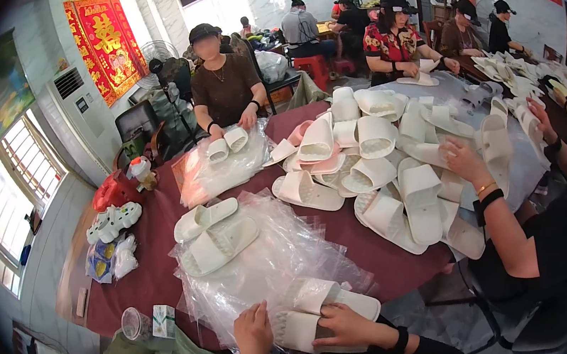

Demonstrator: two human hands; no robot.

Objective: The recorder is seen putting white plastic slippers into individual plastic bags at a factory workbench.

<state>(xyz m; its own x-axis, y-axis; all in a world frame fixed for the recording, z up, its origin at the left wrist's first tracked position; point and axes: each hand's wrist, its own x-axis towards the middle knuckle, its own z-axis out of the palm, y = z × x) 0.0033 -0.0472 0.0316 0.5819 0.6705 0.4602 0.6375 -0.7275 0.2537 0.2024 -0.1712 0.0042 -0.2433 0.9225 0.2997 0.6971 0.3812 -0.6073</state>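
Note:
A pair of white slide slippers [361, 303] lies side by side at the near edge of the table, their broad straps toward the left. My right hand [344, 327] grips the pair, its fingers bent over the footbeds behind the straps. On the edge of a spread stack of clear plastic bags [289, 242] rests my left hand [254, 332], fingers stretched out, just left of the slippers' toe ends. Another white pair [221, 244] sits on top of the bags, farther from me. Beyond my right hand rises a large heap of white slippers [371, 163], with some pink among them.
A maroon cloth [154, 232] covers the table. Across it, a co-worker [227, 91] handles slippers over more bags [220, 169]. At right, another person's hand [468, 162] reaches into the heap. A small box [163, 321] and clear cup [135, 324] stand near the left edge.

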